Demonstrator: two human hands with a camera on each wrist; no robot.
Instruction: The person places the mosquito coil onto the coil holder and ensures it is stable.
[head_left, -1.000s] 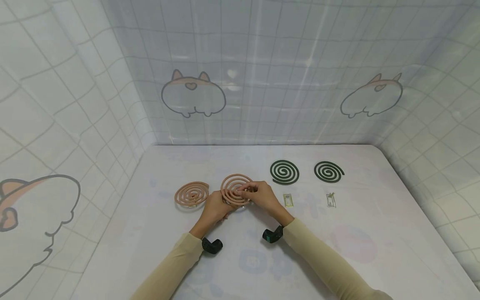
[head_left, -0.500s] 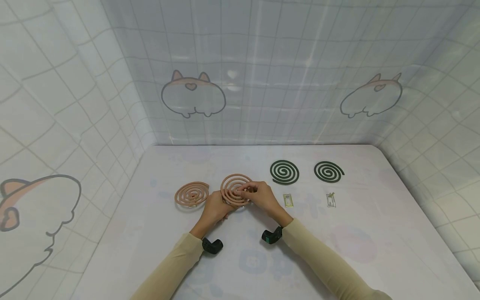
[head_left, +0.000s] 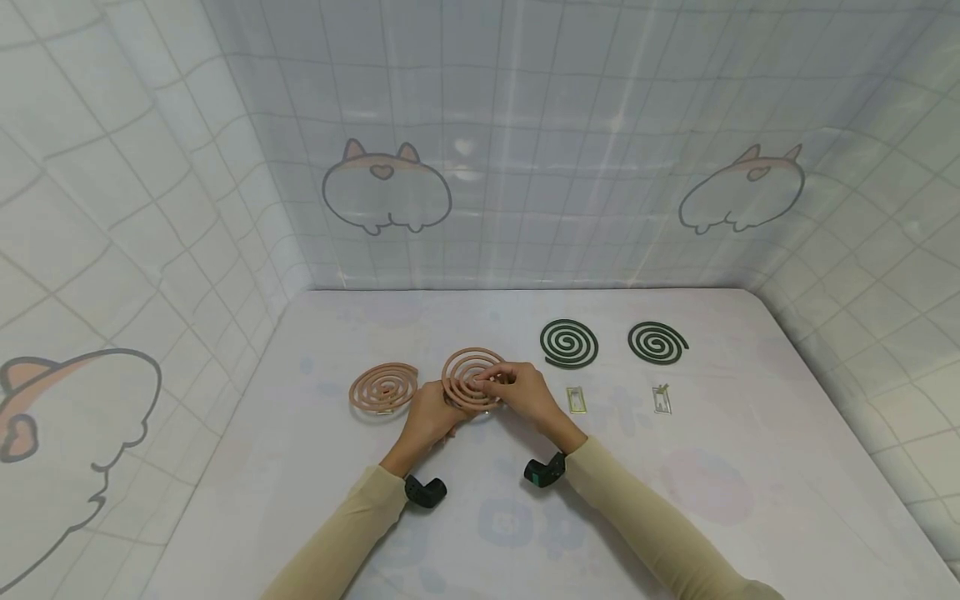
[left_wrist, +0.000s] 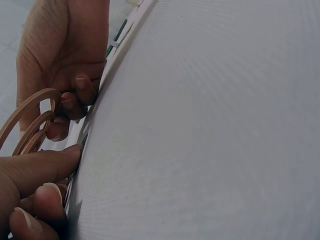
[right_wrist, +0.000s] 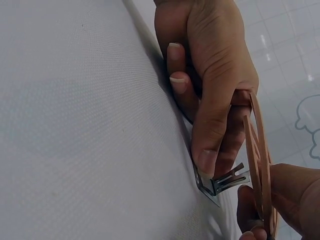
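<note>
A brown mosquito coil [head_left: 459, 362] is raised over a small metal coil stand [right_wrist: 216, 188]. My right hand [head_left: 528, 396] reaches over the coil and pinches it near its middle; in the right wrist view, fingers show on both sides of its rings. My left hand [head_left: 429, 414] is low under the coil's left edge, thumb and fingertip gripping the stand against the table. In the left wrist view, the left thumb [left_wrist: 55, 162] presses on a metal edge close to the cloth. From the head view, the coil hides most of the stand and the left fingertips.
A second brown coil [head_left: 367, 377] sits on its stand to the left. Two green coils [head_left: 569, 344] lie flat at the back right, with two thin metal stands [head_left: 576, 400] in front of them. Cloth walls [head_left: 555, 167] enclose the table's back and sides.
</note>
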